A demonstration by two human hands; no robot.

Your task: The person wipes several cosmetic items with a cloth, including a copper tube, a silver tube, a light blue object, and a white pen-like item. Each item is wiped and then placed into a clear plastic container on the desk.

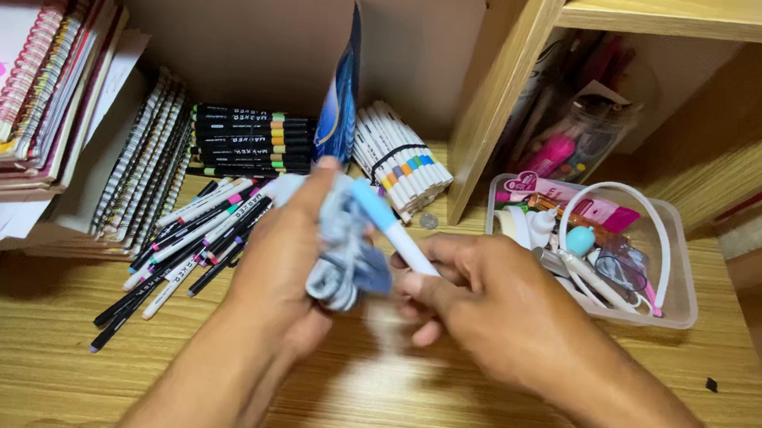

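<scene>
tabletop carries all. far left: stacked notebooks against the back wall. just right of them, loose markers fanned on the tabletop; behind those, a stack of markers lying flat. right of that stack, an upright card, then a banded marker bundle. shelf unit at right rear, jar inside it. plastic tray before the shelf, headband in it. left hand and right hand centre front, cloth and a marker between them.
</scene>
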